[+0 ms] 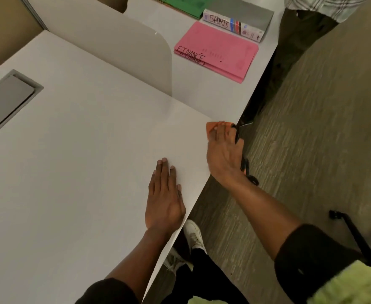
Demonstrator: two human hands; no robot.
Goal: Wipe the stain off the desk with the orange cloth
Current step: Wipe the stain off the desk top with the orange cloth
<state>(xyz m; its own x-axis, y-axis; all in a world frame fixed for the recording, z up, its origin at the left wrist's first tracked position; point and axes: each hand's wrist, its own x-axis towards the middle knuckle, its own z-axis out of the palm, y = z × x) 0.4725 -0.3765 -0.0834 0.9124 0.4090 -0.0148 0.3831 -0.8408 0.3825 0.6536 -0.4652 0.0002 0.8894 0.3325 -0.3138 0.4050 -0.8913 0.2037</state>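
The right hand (223,154) has its fingers (218,133) spread and pressed down on the orange cloth (213,126), pinning it flat rather than pinching it; only the cloth's far corner shows beyond the fingertips. It sits at the very edge of the tabletop (81,139), near the corner. The left hand (164,198) lies flat, fingers extended, holding nothing, bracing nearby. The cloth looks thin, soft and light, likely to bunch or slip off the edge, so broad palm pressure over its middle suits it best. No stain is discernible. A pink folder (217,53) lies well apart.
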